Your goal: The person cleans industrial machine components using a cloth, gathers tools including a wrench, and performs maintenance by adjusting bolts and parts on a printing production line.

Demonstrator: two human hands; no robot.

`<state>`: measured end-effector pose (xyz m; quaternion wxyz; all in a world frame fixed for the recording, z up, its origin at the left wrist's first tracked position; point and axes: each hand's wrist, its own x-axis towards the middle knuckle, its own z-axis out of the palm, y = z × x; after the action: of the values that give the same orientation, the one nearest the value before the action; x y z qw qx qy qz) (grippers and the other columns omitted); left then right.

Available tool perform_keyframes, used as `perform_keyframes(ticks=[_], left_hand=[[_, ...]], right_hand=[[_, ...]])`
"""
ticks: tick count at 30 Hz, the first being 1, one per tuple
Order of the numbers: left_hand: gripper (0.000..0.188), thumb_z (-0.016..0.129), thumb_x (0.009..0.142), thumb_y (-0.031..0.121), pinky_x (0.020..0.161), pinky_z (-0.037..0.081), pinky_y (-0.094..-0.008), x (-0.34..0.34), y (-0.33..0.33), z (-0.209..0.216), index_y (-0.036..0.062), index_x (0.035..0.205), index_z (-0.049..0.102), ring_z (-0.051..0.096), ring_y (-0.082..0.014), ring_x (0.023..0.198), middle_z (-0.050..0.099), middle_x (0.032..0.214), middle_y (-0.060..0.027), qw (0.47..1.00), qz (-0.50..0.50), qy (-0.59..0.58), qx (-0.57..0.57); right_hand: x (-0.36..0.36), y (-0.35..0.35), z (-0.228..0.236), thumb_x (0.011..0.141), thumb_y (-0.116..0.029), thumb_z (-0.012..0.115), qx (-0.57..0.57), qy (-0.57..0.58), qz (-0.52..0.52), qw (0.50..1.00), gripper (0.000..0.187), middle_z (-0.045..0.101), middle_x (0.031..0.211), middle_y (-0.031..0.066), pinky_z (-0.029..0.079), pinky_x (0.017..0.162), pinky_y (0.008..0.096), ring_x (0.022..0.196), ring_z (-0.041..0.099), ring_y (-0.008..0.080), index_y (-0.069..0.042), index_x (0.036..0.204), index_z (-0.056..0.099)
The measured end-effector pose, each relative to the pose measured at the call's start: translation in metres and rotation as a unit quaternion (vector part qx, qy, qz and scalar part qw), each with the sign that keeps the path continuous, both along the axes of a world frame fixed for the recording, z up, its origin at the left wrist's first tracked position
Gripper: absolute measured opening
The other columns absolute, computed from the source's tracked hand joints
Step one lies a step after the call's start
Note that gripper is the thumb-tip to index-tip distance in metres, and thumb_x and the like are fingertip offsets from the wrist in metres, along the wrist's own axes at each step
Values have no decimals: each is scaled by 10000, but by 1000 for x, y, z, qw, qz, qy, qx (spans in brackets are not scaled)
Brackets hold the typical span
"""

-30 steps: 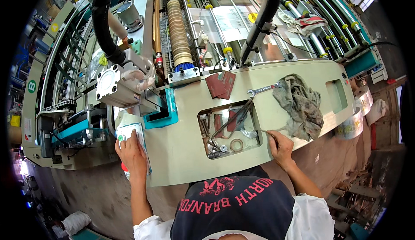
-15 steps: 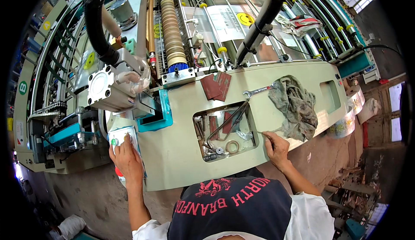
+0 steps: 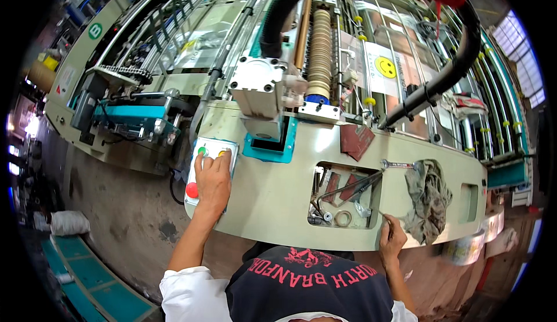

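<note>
— So, where do we have our left hand (image 3: 212,184)?

— We have it flat on the small control box (image 3: 204,171) at about nine o'clock on the cream machine cover (image 3: 272,200). Our fingers are stretched out and close together, their tips lying on the two upper buttons, a green button (image 3: 202,151) and an orange button (image 3: 222,154). We grip nothing; the palm just rests on the panel. A red button (image 3: 192,190) sits just beside the heel of the hand, at its seven o'clock.

— And our right hand (image 3: 393,238)?

— We have it at the cover's near edge, around five o'clock. The fingers are curled in a narrow pinch, touching the lower right corner of the tool recess (image 3: 343,195). Whether we hold something small there, we cannot tell.

— What lies in that recess?

— We see long metal tools crossing it, a ring (image 3: 342,218) near the bottom, a few small fittings, and reddish pieces beneath.

— Anything around it?

— A wrench (image 3: 399,164) lies at the recess's one o'clock, touching a crumpled grey rag (image 3: 428,197) at three o'clock. A dark red sheet (image 3: 356,140) lies at twelve o'clock.
</note>
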<state>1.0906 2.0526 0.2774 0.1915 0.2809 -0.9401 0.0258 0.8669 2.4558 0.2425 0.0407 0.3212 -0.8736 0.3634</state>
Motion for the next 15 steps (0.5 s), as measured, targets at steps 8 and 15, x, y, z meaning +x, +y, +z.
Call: perform_keyframes(ticks=[8, 15], left_hand=[[523, 580, 720, -58, 1056, 330, -483, 2, 0, -10, -6, 1241, 563, 553, -308, 895, 618, 911, -121, 1000, -3, -6, -9], [444, 568, 796, -10, 1067, 327, -490, -1, 3, -2, 16, 1239, 567, 561, -294, 911, 644, 957, -119, 999, -9, -29, -36]], right_hand=[[-8, -11, 10, 840, -35, 611, 33, 7, -17, 999, 182, 659, 792, 143, 493, 604, 346, 650, 627, 294, -57, 1010, 670], [-11, -7, 14, 813, -48, 637, 6, 18, -13, 1000, 186, 651, 728, 106, 476, 542, 346, 593, 619, 256, -69, 995, 669]])
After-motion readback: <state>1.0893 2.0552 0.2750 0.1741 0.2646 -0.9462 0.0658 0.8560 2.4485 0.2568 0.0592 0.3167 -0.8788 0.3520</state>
